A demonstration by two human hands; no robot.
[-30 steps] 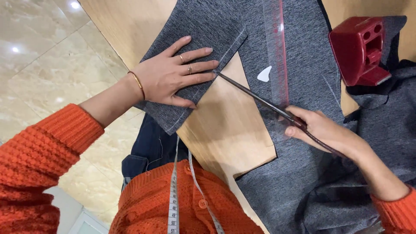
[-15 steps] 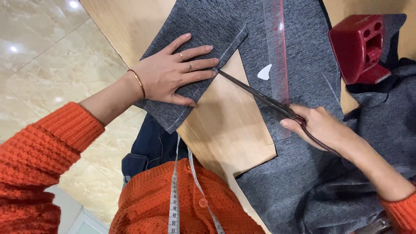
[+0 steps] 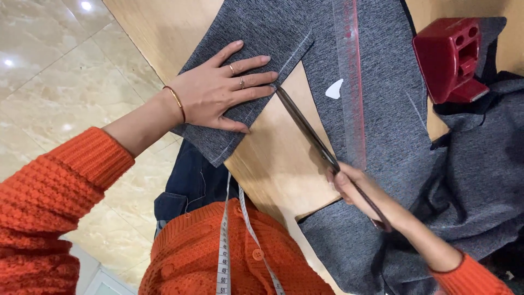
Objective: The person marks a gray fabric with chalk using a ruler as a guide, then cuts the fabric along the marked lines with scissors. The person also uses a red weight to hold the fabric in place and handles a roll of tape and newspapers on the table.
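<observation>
Wooden tabletop (image 3: 273, 158): left hand (image 3: 218, 90) flat, fingers spread, on grey knit fabric piece (image 3: 256, 33); right hand (image 3: 357, 188) clamped round long dark scissors (image 3: 305, 128), blades pointing far-left toward it.

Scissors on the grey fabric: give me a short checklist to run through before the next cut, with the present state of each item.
1. Left hand flat on the grey fabric piece, pinning it to the wooden table: ok.
2. Left fingertips apart from the scissors: not ok, the blade tip lies right beside them.
3. Right hand gripping the scissors' handles: ok.
4. Blades open or closed: cannot tell, they read as one dark line.
5. Clear ruler and white chalk off the cutting line: ok, both lie to the side on the larger fabric.
6. Red holder out of the way: ok.
</observation>
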